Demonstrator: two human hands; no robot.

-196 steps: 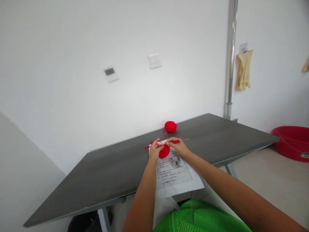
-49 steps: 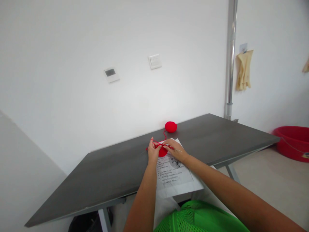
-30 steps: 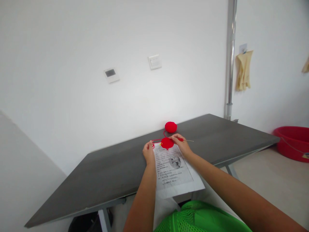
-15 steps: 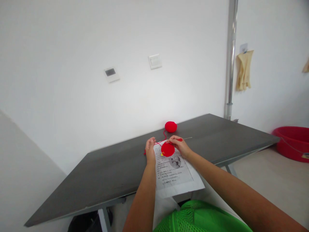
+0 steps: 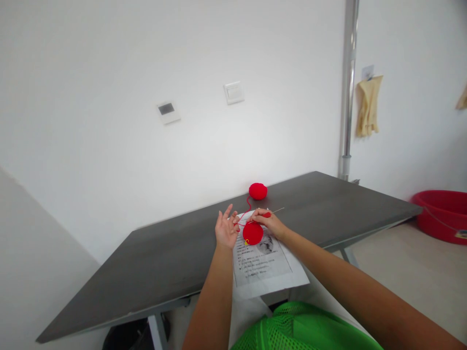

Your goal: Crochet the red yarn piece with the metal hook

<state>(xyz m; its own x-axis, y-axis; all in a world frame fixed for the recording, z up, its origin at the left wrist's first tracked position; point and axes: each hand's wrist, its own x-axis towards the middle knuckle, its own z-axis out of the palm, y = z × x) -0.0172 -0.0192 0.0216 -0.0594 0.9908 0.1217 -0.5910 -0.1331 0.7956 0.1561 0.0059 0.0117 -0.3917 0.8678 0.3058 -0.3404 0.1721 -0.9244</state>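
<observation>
A round red crocheted piece [image 5: 253, 234] hangs over a printed sheet [image 5: 264, 265] on the dark grey table [image 5: 164, 262]. My right hand [image 5: 270, 224] pinches a red-handled crochet hook [image 5: 270, 213] whose thin metal end points right. My left hand [image 5: 225, 229] sits just left of the piece, fingers spread, with red yarn running across them. The strand leads up to a red yarn ball [image 5: 258, 191] near the table's far edge.
A green mesh basket [image 5: 302, 330] sits in my lap below the table's near edge. At the right a red tub [image 5: 443, 214] stands on the floor. A metal pipe [image 5: 348, 92] and hanging gloves [image 5: 368, 104] are on the wall.
My left hand let go of the crocheted piece and spread its fingers. The piece, hanging from the hook, dropped a little toward me over the sheet.
</observation>
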